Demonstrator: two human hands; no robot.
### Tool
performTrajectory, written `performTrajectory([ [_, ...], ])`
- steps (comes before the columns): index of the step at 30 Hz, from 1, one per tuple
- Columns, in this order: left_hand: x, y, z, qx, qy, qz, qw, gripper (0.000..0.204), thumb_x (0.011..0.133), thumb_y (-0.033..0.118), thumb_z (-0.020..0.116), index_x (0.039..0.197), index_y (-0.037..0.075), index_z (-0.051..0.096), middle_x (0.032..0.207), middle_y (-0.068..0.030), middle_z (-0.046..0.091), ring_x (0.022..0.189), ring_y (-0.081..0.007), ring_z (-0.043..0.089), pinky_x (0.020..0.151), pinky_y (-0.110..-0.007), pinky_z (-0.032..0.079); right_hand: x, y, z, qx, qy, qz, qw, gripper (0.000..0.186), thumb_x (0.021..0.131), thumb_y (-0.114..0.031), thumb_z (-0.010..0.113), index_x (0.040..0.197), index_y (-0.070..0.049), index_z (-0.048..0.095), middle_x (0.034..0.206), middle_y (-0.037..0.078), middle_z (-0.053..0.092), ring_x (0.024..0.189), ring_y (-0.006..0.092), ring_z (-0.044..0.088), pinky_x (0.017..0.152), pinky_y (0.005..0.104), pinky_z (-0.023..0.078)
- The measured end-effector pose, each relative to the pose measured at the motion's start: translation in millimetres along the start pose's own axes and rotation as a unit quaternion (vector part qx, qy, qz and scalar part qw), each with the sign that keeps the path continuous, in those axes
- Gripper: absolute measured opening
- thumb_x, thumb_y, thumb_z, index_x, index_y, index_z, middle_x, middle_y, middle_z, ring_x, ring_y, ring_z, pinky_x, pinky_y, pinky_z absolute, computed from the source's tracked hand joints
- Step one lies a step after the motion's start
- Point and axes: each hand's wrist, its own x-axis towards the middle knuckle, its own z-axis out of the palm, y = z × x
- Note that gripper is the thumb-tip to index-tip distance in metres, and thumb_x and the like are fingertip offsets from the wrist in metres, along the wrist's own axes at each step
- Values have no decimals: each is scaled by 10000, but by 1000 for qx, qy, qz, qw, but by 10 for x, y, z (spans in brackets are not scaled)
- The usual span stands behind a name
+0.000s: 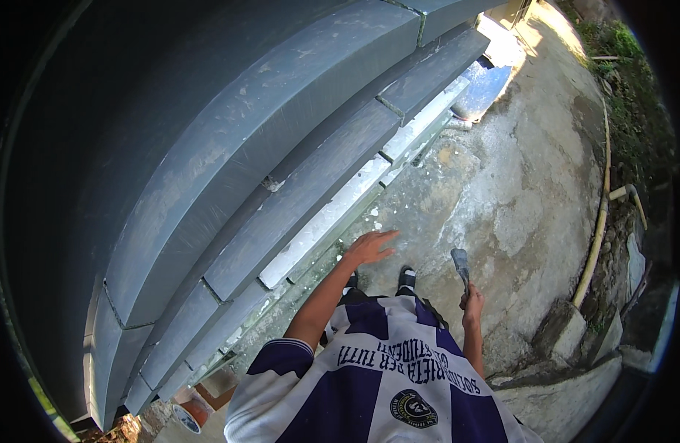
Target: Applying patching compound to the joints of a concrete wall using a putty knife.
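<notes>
My left hand (369, 246) hangs open and empty, fingers spread, just in front of the white lower band (332, 214) of a grey wall base. My right hand (472, 303) grips the handle of a flat scraper or brush (459, 264), its blade pointing up and away from me. My feet (406, 279) stand on a patchy concrete floor (517, 192) beside the wall. I wear a purple and white striped shirt.
The wall (244, 148) on the left rises in stepped grey moulded ledges. A blue sheet (484, 85) lies at the wall's far end. A yellowish pipe (598, 221) runs along the concrete's right edge, with grass beyond. A small pot (185, 417) sits at bottom left.
</notes>
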Motion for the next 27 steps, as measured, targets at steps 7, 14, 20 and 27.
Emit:
performTrajectory([
  [7,552,-9,-511,264,346,-31,900,658,828,266,528,1357,9,233,1428,-184,183,1333,-305,149,1083,-406,140,-202,-101,-193,17,53,-28,998,327,877,-290,535,604,-130,450,480,-56,358,393,41,306,369,225,207],
  [14,697,-584,-293,137,-52,73,987,591,857,299,494,1359,69,283,1419,-145,243,1328,-261,196,1087,-403,149,-423,110,-440,-75,115,-68,988,351,871,-274,537,583,-80,487,507,-42,399,432,52,345,407,238,246],
  [20,1075,-63,-326,226,91,111,963,596,853,279,509,1358,65,276,1427,-145,218,1331,-267,181,1088,-392,152,-527,273,-648,-50,158,-29,986,354,873,-278,541,585,-83,476,512,-43,400,433,48,344,401,235,241],
  [27,1327,-577,-541,348,304,-199,864,731,856,369,478,1381,-5,135,1461,-170,55,1355,-295,45,1096,-413,66,-763,381,-806,6,190,-6,982,334,877,-279,546,605,-100,464,504,-60,365,412,36,321,374,224,216],
])
